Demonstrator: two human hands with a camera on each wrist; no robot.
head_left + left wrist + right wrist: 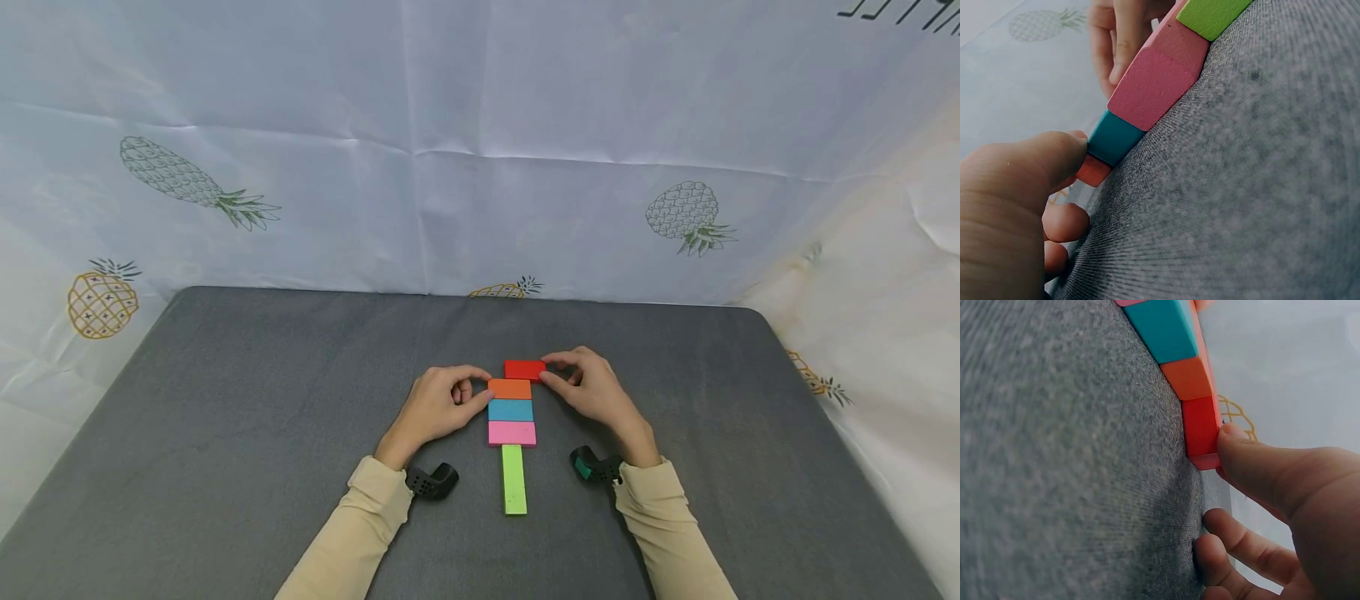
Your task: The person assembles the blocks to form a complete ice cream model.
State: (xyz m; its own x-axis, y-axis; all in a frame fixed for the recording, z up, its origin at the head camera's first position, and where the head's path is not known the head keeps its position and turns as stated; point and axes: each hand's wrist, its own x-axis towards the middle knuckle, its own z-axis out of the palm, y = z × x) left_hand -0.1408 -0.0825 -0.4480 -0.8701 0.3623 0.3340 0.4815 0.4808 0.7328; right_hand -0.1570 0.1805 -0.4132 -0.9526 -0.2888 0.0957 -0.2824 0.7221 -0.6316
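Note:
On the grey tabletop, flat wooden blocks form a column. A lime-green block (513, 480) stands lengthwise at the near end. Beyond it lie crosswise a pink block (512, 432), a blue block (511, 410) and an orange block (510, 389). At the far end a red block (523, 370) sits shifted right of the orange one. My left hand (442, 402) holds the orange block's left end between thumb and index finger. The red block's right end is pinched by the thumb and index finger of my right hand (588, 387). In the right wrist view, the red block (1200, 425) touches the orange block (1188, 378).
Dark grey cloth covers the table (225, 417), whose far edge meets a pale curtain (450, 208) printed with pineapples. A black wrist device (432, 482) is at the left wrist, and another black device (595, 465) with a green patch is at the right.

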